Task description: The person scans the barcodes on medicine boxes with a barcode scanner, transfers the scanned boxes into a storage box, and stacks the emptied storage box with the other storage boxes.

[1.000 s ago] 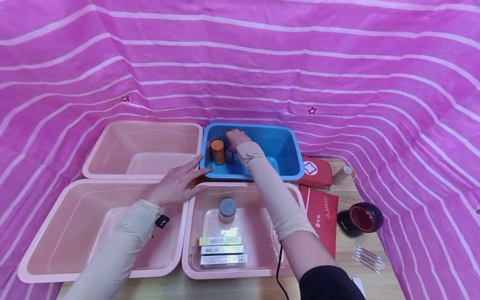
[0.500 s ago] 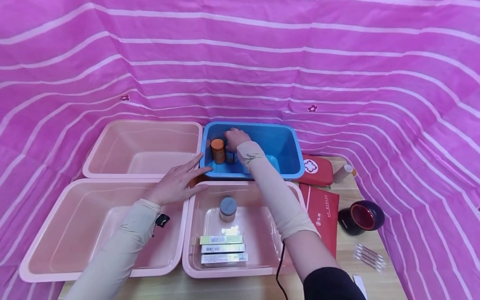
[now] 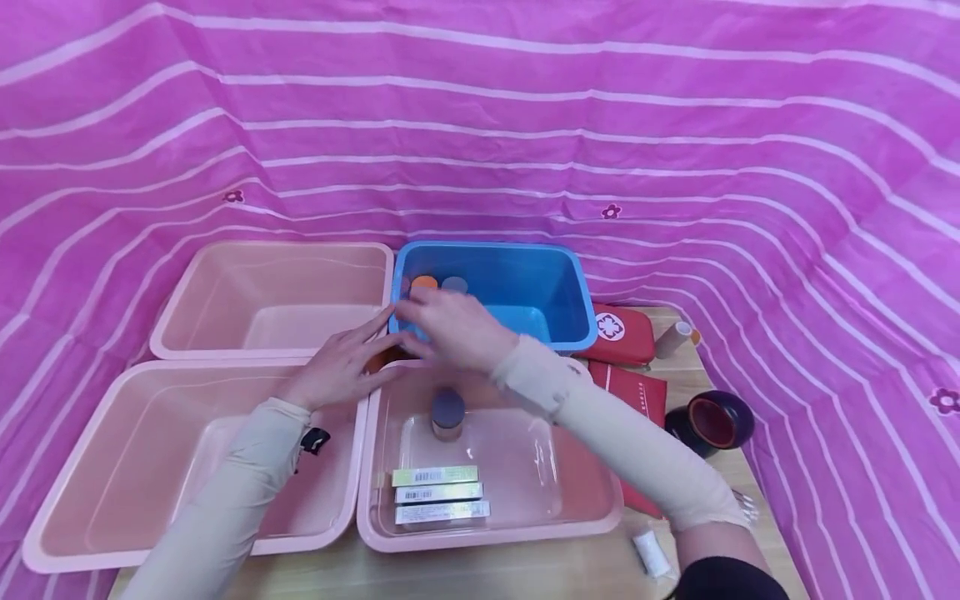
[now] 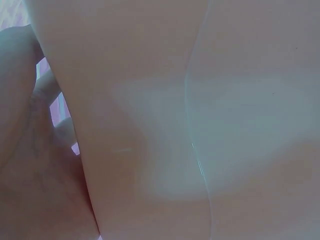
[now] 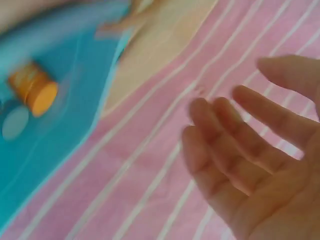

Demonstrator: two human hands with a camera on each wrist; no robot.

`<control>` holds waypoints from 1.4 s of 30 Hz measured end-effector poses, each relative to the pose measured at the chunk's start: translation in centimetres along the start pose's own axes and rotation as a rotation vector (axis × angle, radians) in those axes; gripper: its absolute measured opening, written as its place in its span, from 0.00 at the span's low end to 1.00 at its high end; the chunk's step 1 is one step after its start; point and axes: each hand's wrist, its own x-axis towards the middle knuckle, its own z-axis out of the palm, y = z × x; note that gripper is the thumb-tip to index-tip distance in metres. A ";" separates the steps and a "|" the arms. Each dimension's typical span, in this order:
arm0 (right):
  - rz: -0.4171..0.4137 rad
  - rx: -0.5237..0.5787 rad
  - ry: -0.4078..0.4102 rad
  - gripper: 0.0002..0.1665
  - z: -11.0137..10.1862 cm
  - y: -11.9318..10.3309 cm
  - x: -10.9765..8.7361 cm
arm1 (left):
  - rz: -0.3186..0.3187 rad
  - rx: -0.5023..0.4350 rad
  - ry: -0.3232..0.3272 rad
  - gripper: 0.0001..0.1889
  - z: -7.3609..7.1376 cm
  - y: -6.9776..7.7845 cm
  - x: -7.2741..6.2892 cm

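My right hand (image 3: 457,329) is over the front of the blue bin (image 3: 525,250), blurred, close to my left hand. In the right wrist view its fingers (image 5: 220,145) are spread and loosely bent, with nothing between them. Inside the blue bin stand an orange bottle (image 5: 42,97) and a jar with a grey lid (image 5: 16,122), side by side at the left end. My left hand (image 3: 330,371) rests with stretched fingers across the rims where the bins meet. The left wrist view shows mostly a pink bin wall (image 4: 150,125) with part of that hand beside it.
The front right pink bin (image 3: 491,537) holds a grey-lidded jar (image 3: 447,410) and three slim boxes (image 3: 438,493). Two more pink bins (image 3: 202,554) stand left. Along the right lie a red case (image 3: 633,337), a red folder (image 3: 633,387), and a dark cup-like object (image 3: 712,421).
My right hand has come up out of the blue bin, away from the grey-lidded jar, and moved nearer and left. The left hand has kept its place; the head view shifts slightly.
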 end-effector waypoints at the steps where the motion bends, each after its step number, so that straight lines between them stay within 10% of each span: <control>1: -0.014 -0.007 -0.034 0.17 0.3 -0.7 -1.0 | -0.013 -0.004 -0.008 0.32 0.0 0.0 0.0; 9: 0.061 -0.117 -0.343 0.19 6.6 -2.3 -6.2 | -0.075 -0.020 -0.064 0.31 0.1 0.1 0.1; 17: 0.088 -0.217 -0.328 0.16 11.5 -1.8 -6.7 | -0.089 -0.027 -0.078 0.32 0.1 0.2 0.1; 42: 0.062 0.031 -0.380 0.22 11.3 -1.3 -6.4 | -0.118 -0.038 -0.112 0.33 0.2 -0.1 0.4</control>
